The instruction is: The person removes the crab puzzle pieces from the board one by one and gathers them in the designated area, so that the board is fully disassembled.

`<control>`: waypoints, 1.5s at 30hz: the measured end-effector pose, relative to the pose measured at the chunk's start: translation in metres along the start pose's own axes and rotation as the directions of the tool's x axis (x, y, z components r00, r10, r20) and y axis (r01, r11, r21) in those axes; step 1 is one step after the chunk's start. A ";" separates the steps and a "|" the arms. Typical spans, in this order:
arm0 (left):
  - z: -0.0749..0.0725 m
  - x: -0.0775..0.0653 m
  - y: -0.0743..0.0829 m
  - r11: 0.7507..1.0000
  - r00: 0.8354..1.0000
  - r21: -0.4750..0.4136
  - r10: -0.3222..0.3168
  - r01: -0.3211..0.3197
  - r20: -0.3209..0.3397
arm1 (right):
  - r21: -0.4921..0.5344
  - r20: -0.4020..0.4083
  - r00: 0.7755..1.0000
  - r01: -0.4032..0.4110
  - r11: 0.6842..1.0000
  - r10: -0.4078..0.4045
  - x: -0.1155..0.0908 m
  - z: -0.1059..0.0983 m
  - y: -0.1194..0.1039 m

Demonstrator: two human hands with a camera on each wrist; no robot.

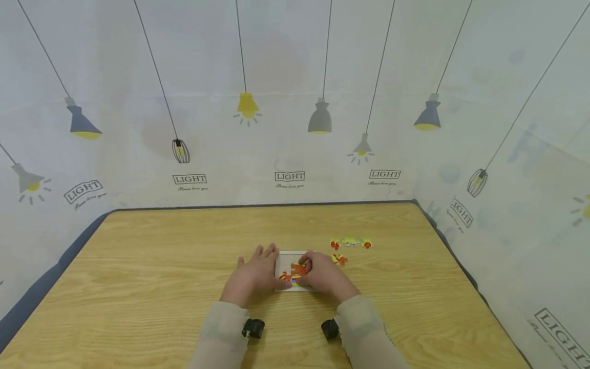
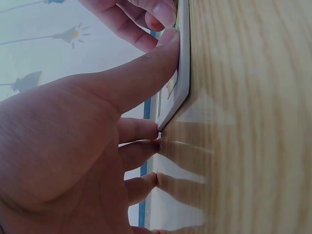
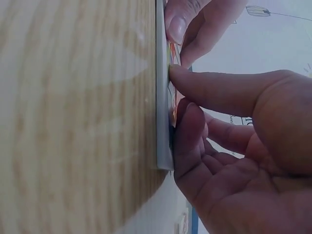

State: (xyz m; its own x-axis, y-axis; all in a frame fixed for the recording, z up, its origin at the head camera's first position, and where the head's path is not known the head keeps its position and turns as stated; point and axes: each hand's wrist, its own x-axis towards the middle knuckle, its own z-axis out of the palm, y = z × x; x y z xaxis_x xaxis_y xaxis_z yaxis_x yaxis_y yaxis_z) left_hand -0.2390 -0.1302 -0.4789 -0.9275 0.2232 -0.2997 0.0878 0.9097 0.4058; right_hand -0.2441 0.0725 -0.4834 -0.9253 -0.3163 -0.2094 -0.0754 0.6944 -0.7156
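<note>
At the frame's lower centre, puzzle pieces (image 1: 298, 269) lie in a tray (image 1: 289, 252), probably light, stiff, best pinched by their edges; left hand (image 1: 255, 273) spread against it, right hand (image 1: 327, 275) curled over them, grip unclear.

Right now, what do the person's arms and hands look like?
The left sleeve and right sleeve are long and pale cream, ending near the wrists. A small black box sits at the left wrist, another at the right. The left hand and right hand wear no gloves.
</note>
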 end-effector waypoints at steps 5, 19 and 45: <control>0.010 0.010 -0.010 1.000 1.000 0.012 0.010 -0.010 -0.027 | -0.029 -0.014 1.000 0.004 1.000 -0.004 0.000 0.000 -0.003; -0.003 -0.005 0.003 1.000 1.000 0.005 0.007 -0.007 -0.013 | -0.021 -0.011 0.999 0.042 0.999 -0.042 -0.001 -0.002 -0.011; -0.008 -0.014 0.010 1.000 1.000 -0.016 -0.006 0.006 -0.004 | 0.044 -0.068 0.998 -0.013 0.999 0.016 -0.006 0.004 -0.008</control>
State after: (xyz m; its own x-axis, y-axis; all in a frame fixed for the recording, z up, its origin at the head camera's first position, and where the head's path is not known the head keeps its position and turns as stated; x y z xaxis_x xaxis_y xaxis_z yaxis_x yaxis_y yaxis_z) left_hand -0.2285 -0.1266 -0.4634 -0.9297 0.2162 -0.2983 0.0764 0.9053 0.4179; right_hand -0.2369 0.0665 -0.4793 -0.9495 -0.2607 -0.1749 -0.0470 0.6689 -0.7418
